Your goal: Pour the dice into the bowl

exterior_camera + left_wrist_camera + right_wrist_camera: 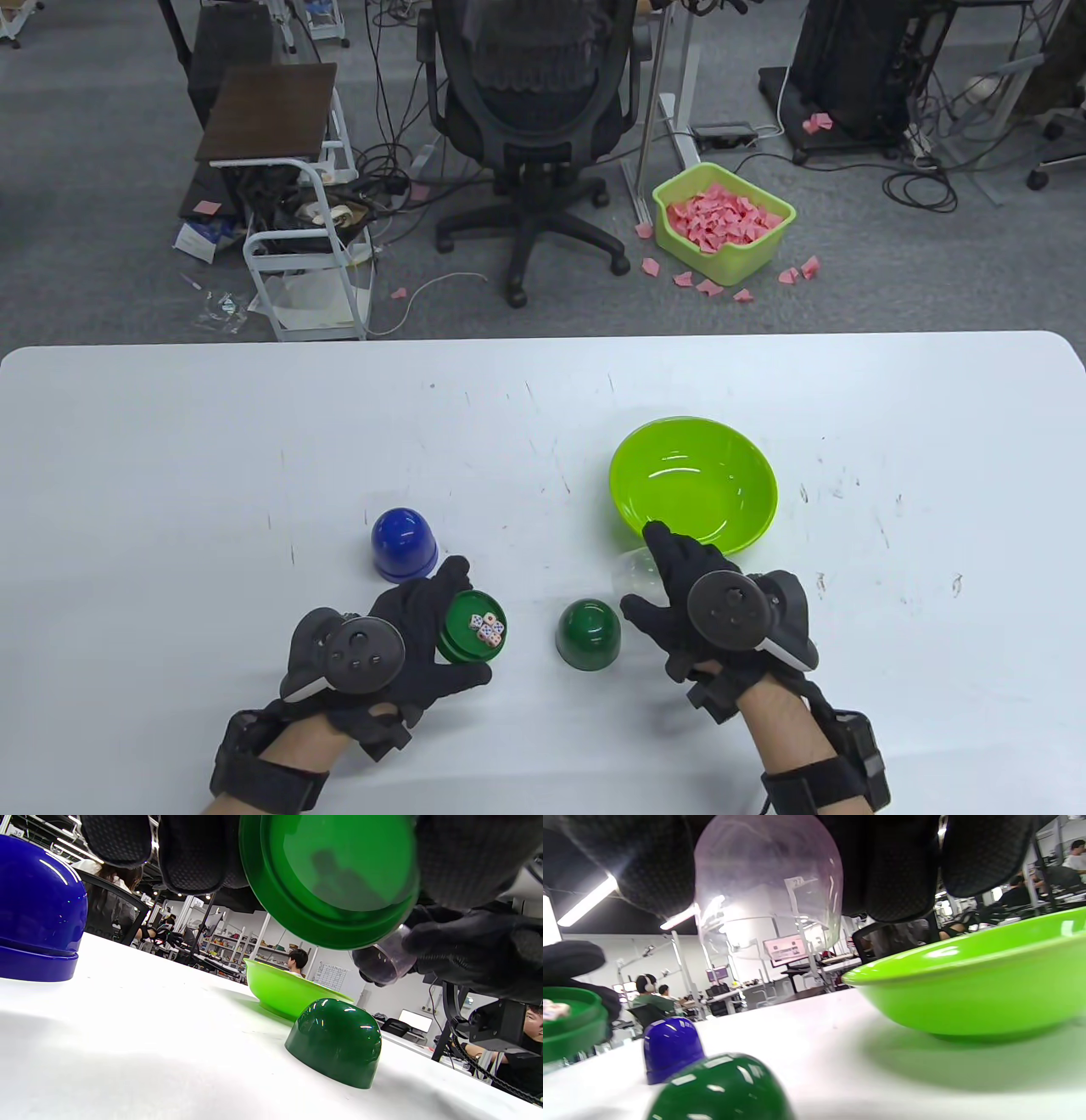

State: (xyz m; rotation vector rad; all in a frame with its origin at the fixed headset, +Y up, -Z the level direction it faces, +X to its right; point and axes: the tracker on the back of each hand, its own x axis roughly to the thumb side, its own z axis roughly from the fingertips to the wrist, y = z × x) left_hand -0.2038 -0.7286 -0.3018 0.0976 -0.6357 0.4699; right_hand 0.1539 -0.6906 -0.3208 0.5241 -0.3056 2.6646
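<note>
My left hand (424, 632) grips a green dice tray (473, 628) holding several white dice (487, 629), lifted off the table; its underside fills the left wrist view (331, 878). My right hand (679, 586) holds a clear dome cover (632, 573), seen close in the right wrist view (768, 878), just in front of the lime green bowl (693, 480). The bowl is empty and also shows in the wrist views (284, 988) (967, 988).
A dark green dome cover (588, 632) sits on the white table (212, 441) between my hands. A blue dice cup (404, 543) with its lid on stands beyond my left hand. Office chair and bins lie past the table's far edge.
</note>
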